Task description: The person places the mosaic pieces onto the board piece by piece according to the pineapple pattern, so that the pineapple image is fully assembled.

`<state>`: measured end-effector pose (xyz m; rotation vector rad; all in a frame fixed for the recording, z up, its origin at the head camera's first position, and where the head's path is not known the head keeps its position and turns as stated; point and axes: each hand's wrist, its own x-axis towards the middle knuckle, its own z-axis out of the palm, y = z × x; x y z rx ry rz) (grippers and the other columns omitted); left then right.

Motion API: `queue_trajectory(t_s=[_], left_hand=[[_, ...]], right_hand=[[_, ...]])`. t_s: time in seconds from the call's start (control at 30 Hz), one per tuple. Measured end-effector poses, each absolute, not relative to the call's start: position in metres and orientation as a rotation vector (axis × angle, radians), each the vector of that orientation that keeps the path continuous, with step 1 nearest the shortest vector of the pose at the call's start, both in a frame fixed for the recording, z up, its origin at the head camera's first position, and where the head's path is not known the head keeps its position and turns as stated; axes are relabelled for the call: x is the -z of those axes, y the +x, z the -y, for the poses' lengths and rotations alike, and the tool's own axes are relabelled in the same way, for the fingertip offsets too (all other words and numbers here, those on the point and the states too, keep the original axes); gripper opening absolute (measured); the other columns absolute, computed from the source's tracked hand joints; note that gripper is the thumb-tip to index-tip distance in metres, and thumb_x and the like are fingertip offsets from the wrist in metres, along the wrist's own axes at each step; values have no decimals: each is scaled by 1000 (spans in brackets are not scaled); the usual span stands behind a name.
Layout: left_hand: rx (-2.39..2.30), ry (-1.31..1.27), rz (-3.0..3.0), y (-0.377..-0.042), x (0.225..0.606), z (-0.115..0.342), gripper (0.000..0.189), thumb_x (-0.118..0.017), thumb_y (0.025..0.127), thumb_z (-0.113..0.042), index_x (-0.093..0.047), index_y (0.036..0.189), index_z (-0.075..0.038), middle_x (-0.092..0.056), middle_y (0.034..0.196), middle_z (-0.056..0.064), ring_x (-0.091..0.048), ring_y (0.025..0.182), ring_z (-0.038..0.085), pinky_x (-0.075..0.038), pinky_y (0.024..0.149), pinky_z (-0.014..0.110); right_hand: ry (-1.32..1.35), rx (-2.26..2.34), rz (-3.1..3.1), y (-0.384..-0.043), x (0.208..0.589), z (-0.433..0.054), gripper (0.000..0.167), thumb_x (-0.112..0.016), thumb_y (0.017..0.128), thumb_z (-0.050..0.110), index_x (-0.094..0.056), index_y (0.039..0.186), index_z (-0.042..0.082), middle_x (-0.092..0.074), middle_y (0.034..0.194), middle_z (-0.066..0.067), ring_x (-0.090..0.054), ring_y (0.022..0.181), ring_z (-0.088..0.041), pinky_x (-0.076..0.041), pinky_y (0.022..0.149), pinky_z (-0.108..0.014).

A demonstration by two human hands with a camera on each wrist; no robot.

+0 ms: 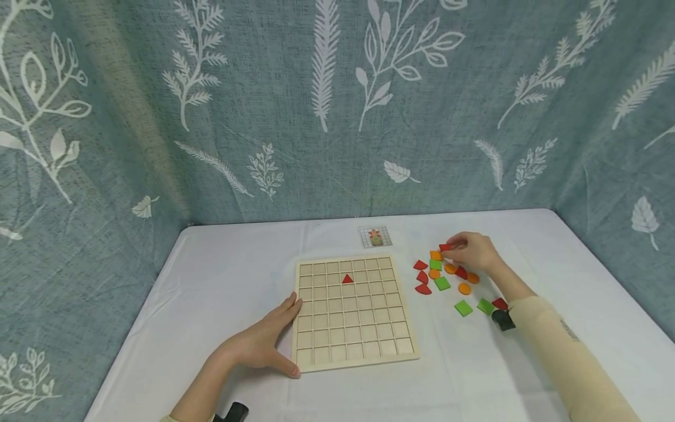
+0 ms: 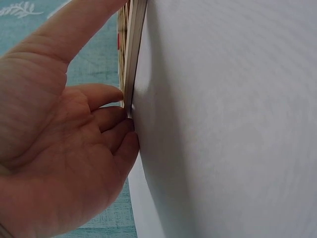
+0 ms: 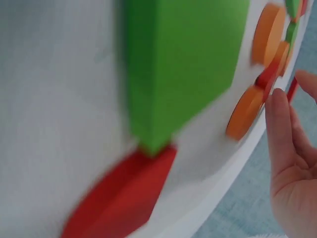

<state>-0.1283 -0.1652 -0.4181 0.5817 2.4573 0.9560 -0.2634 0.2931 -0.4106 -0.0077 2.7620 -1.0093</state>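
Note:
A pale wooden grid board (image 1: 352, 317) lies on the white table, with one red triangle (image 1: 347, 279) in an upper cell. My left hand (image 1: 265, 339) rests along the board's left edge, thumb at the near corner and fingers spread farther up. In the left wrist view, the fingertips (image 2: 130, 130) touch the side of the board. Over at the right, my right hand (image 1: 471, 251) pinches a red piece (image 1: 445, 247) between thumb and fingers at the far end of the loose pieces. An orange square (image 1: 436, 255) lies just beside that piece.
Several red, green and orange pieces lie right of the board, including a red quarter-round piece (image 1: 423, 289) and a green square (image 1: 463, 308). A small pattern card (image 1: 375, 237) lies behind the board. Patterned blue-green cloth (image 1: 337, 170) hangs around the table.

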Motion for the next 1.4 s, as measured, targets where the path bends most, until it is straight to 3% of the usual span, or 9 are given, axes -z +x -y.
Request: queue_trajectory(t_s=[0.13, 0.33, 0.67, 1.07, 1.4], left_hand=[[-963, 580, -2456, -128, 419, 166, 128, -92, 58, -39, -17, 153, 5, -3, 161, 23, -5, 146, 42, -13, 114, 59], [-964, 579, -2456, -128, 419, 166, 128, -92, 58, -39, -17, 153, 4, -3, 161, 22, -4, 146, 42, -13, 114, 59], [-955, 587, -2470, -128, 423, 166, 128, -92, 58, -40, -17, 153, 3, -3, 161, 21, -5, 147, 41, -14, 114, 58], [-956, 597, -2475, -125, 424, 166, 128, -92, 59, -40, -17, 153, 4, -4, 161, 22, -5, 147, 41, -15, 114, 58], [-954, 593, -2467, -124, 423, 166, 128, -91, 60, -41, -17, 153, 3, -3, 161, 21, -5, 147, 40, -14, 114, 58]], right_hand=[[47, 1175, -2723, -259, 413, -283, 50, -71, 90, 30, -56, 126, -2, -62, 119, -22, -64, 93, -28, -57, 77, -32], [41, 1274, -2703, -249, 415, -259, 54, -73, 87, 38, -59, 125, 2, -63, 121, -20, -63, 98, -28, -54, 78, -35], [-156, 1369, -2628, -230, 419, -199, 42, -77, 82, 35, -66, 112, 7, -70, 100, -7, -67, 82, -17, -52, 68, -31], [-541, 1173, -2675, -214, 423, -149, 28, -82, 79, 29, -68, 94, 10, -64, 73, 5, -59, 66, -11, -48, 63, -28], [-805, 1017, -2687, -213, 426, -137, 20, -80, 82, 21, -67, 93, 11, -56, 71, 6, -50, 61, -7, -44, 58, -22]])
